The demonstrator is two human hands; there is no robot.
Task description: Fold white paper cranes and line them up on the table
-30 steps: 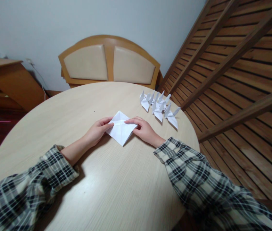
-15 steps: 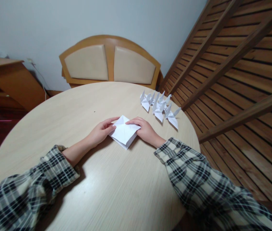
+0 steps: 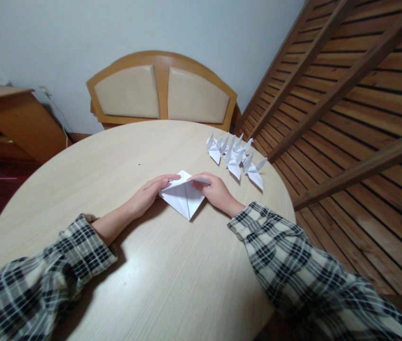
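Observation:
Between my two hands is a folded sheet of white origami paper (image 3: 183, 198), turned so one corner points toward me. Its upper flap is lifted and bent away from me, and creases run across the lower layer. My left hand (image 3: 148, 194) grips the paper's left side, fingers along the far edge. On the right side my right hand (image 3: 216, 191) is closed on the paper, its index finger lying along the raised flap. Parts of my fingertips are hidden by the paper.
Several folded white paper cranes (image 3: 234, 166) stand close together at the table's far right. The round wooden table (image 3: 165, 284) has a padded headboard-like panel (image 3: 161, 90) behind it. A slatted wooden screen (image 3: 346, 109) leans at the right; a wooden desk (image 3: 12, 118) stands at the left.
The paper has shifted slightly right and toward me. Its near corner first parted into layers, and the top flap is now raised and folded back. The cranes have stayed put.

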